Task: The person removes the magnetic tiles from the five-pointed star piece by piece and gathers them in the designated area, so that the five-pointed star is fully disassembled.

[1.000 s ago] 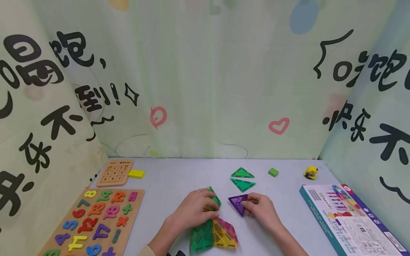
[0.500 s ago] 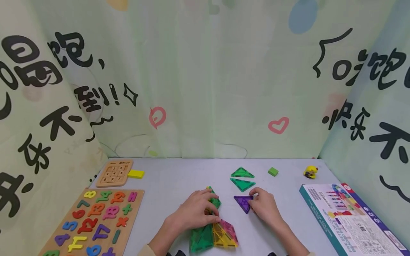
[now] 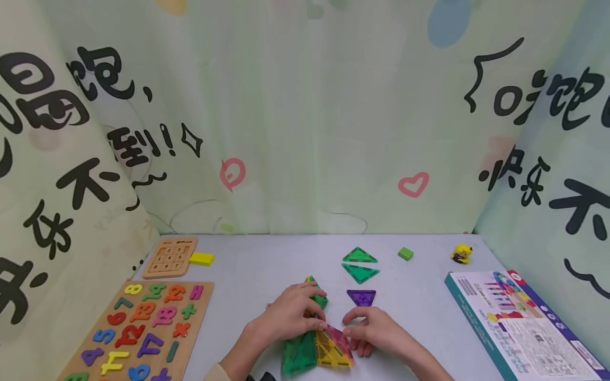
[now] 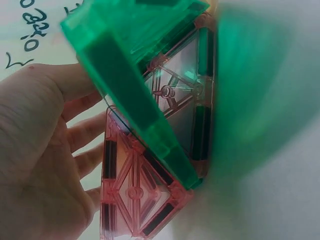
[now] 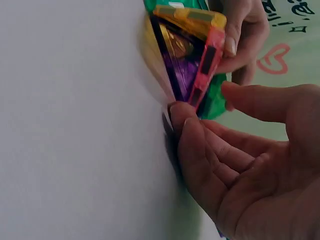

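My left hand (image 3: 295, 312) grips a structure of translucent magnetic tiles, its fingers curled over the upper part. A large green tile (image 3: 299, 353), a yellow tile (image 3: 331, 350) and a pink tile (image 3: 339, 338) face the head camera. Purple shows inside the structure in the right wrist view. My right hand (image 3: 374, 333) is at the structure's right edge, fingers loosely bent. A fingertip (image 5: 182, 109) touches or nearly touches the pointed end of the tiles; the thumb stays apart. A purple triangle tile (image 3: 361, 297) lies flat on the table just beyond the right hand.
Two green triangle tiles (image 3: 360, 272) lie behind the purple one. A green block (image 3: 405, 254) and a yellow toy figure (image 3: 461, 253) stand at the back right, above a box (image 3: 519, 323). On the left are a number board (image 3: 152, 328), a wooden puzzle (image 3: 170, 258) and a yellow block (image 3: 202, 259).
My right hand has let go of the purple triangle tile, left it lying on the table, and moved down and left to the structure. My left hand stays on the tiles.
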Available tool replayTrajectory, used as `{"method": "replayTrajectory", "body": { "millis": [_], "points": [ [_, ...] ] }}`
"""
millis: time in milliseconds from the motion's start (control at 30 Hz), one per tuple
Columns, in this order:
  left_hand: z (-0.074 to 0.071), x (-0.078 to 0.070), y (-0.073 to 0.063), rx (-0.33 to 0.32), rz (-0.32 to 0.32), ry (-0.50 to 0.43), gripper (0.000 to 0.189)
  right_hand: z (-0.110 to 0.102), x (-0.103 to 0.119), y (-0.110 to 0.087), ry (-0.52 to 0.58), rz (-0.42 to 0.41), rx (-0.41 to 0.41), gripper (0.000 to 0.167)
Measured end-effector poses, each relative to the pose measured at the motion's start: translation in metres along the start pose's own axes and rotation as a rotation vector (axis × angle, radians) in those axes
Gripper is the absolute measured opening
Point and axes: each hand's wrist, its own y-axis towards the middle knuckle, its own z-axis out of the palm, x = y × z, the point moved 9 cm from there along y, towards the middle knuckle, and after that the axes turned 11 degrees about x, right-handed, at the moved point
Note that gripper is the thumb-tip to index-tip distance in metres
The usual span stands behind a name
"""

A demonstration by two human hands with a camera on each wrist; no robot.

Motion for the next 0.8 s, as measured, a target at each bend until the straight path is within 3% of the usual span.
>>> {"method": "replayTrajectory", "body": {
  "millis": [100, 367, 600, 800],
  "points": [
    [-0.002, -0.001, -0.001, -0.015, 0.007, 0.001, 0.013, 0.015, 0.000, 0.000, 0.097, -0.002, 0.089, 0.035],
    [-0.002, 0.002, -0.003, -0.022, 0.009, 0.037, 0.012, 0.013, -0.008, 0.001, 0.296, -0.035, 0.033, 0.043],
    [-0.002, 0.002, -0.006, -0.025, 0.026, 0.024, 0.013, 0.014, -0.012, 0.003, 0.513, -0.078, 0.093, 0.041],
    [0.000, 0.000, -0.004, 0.011, 0.042, -0.015, 0.020, 0.009, -0.011, 0.001, 0.518, -0.105, 0.058, 0.033]
  ]
}}
